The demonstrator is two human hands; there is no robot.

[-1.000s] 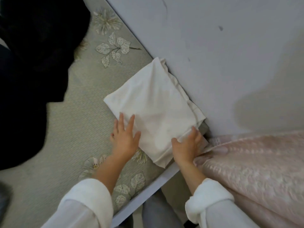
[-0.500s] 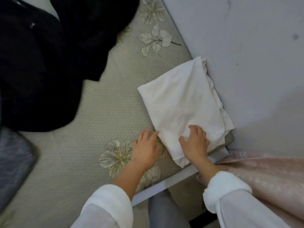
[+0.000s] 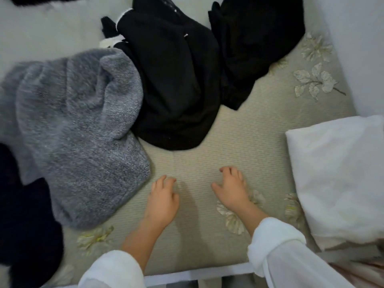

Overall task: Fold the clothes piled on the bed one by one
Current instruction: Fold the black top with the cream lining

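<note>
1. The left hand [image 3: 163, 199] is held palm down over the leaf-patterned cover of the bed [image 3: 239, 142]. Its fingers are loosely curled and nothing is held in them.
2. The right hand [image 3: 232, 190] is held beside it with a clear gap between the two. It is also palm down, with the fingers loosely bent, the thumb spread, and nothing gripped. Whether either hand is touching the cover cannot be told.
3. A folded white garment [image 3: 340, 175] is laid at the right edge of the bed, near the wall [image 3: 363, 38] and apart from the right hand.
4. A grey knitted garment [image 3: 79, 129] is heaped unfolded on the left of the bed. Its lower corner is just beside the left hand and is not touched.
5. A black garment [image 3: 172, 86] is piled beyond the hands, against the grey one, and a second black garment [image 3: 253, 44] is bunched to its right, toward the wall.
6. A dark garment [image 3: 22, 221] is seen at the lower left, next to the grey one.
7. White sleeves [image 3: 276, 240] are worn on both arms, bunched above the wrists.
</note>
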